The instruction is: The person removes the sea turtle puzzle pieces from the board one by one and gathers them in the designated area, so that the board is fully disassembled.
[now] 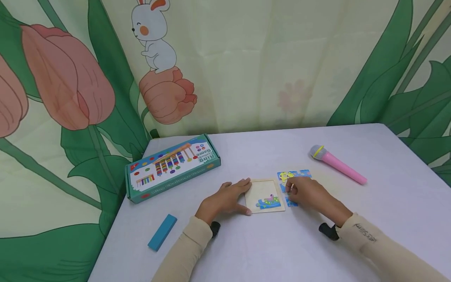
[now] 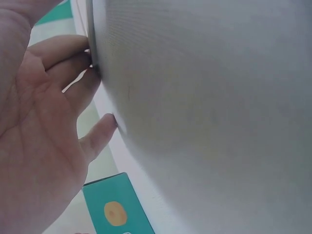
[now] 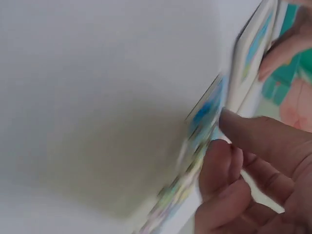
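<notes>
A shallow square wooden puzzle tray [image 1: 262,186] lies on the table, with joined jigsaw pieces [image 1: 269,202] in its lower right corner. My left hand [image 1: 229,199] rests along the tray's left side, fingers extended and thumb spread apart near the lower corner. In the left wrist view, its fingertips [image 2: 92,73] touch the tray edge and tabletop. My right hand [image 1: 306,192] is over loose blue and yellow jigsaw pieces [image 1: 287,176] just right of the tray. Its fingers are bent, with thumb and forefinger close to the pieces; blur hides whether they pinch one.
A green toy box [image 1: 172,168] lies at the back left. Nearer the front left edge is a blue rectangular block [image 1: 162,232]. A pink toy microphone [image 1: 338,164] lies behind and right of the pieces. A printed curtain [image 1: 246,70] hangs behind the white-covered table [image 1: 264,250].
</notes>
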`<state>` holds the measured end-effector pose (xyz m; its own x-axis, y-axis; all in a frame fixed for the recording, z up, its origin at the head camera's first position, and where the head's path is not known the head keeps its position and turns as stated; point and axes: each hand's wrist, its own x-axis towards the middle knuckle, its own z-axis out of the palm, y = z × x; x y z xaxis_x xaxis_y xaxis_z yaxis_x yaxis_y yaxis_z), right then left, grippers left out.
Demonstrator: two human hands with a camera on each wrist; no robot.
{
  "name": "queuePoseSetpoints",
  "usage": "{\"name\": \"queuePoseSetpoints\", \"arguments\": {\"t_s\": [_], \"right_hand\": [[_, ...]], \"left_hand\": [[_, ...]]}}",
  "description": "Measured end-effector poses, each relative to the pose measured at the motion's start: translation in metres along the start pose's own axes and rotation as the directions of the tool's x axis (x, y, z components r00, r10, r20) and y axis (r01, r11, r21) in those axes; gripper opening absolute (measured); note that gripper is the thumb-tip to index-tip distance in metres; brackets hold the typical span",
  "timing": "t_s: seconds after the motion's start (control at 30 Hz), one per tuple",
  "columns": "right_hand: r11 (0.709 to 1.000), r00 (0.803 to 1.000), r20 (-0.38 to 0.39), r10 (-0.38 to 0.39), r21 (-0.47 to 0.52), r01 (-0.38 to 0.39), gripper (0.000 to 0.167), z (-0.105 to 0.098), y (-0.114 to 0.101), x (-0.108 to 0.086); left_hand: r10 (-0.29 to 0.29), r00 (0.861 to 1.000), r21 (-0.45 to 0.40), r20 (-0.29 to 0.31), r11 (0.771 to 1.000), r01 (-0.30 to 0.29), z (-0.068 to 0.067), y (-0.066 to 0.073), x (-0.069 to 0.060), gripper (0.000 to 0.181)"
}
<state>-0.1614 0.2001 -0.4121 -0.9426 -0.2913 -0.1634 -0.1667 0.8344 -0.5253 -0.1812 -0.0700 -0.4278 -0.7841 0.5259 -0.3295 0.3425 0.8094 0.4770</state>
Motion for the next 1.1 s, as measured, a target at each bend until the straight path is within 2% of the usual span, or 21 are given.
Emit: {"name": "queuePoseSetpoints", "arguments": {"t_s": [0.1, 0.2, 0.27, 0.57, 0.9, 1.1], "right_hand": [[0.991, 0.992, 0.009, -0.123, 0.044, 0.122, 0.013, 0.005, -0.015, 0.004], [0.966, 0.971, 0.029, -0.239, 0.108, 0.235, 0.02, 0.013, -0.027, 0.009], [0.955, 0.96, 0.031, -0.279, 0.11, 0.275, 0.022, 0.017, -0.032, 0.011], [0.966, 0.967, 0.022, -0.253, 0.064, 0.251, 0.024, 0.031, -0.034, 0.019], [0.948, 0.953, 0.018, -0.302, 0.107, 0.299, 0.025, 0.033, -0.032, 0.018], [0.938, 0.952, 0.038, -0.305, 0.187, 0.293, 0.016, 0.025, -0.028, 0.021]], "left_hand": [[0.002, 1.0, -0.004, 0.001, 1.0, -0.001, -0.001, -0.001, 0.001, 0.097], [0.0, 1.0, -0.001, 0.002, 1.0, 0.0, 0.0, -0.003, 0.002, 0.097], [0.008, 1.0, 0.007, 0.002, 1.0, -0.008, 0.0, -0.003, 0.003, 0.097], [0.028, 1.0, 0.043, 0.004, 0.999, -0.028, 0.002, -0.004, 0.005, 0.097], [0.023, 1.0, 0.045, 0.001, 0.999, -0.023, 0.0, -0.003, 0.005, 0.096], [0.024, 1.0, 0.044, 0.003, 0.999, -0.024, 0.0, -0.002, 0.004, 0.096]]}}
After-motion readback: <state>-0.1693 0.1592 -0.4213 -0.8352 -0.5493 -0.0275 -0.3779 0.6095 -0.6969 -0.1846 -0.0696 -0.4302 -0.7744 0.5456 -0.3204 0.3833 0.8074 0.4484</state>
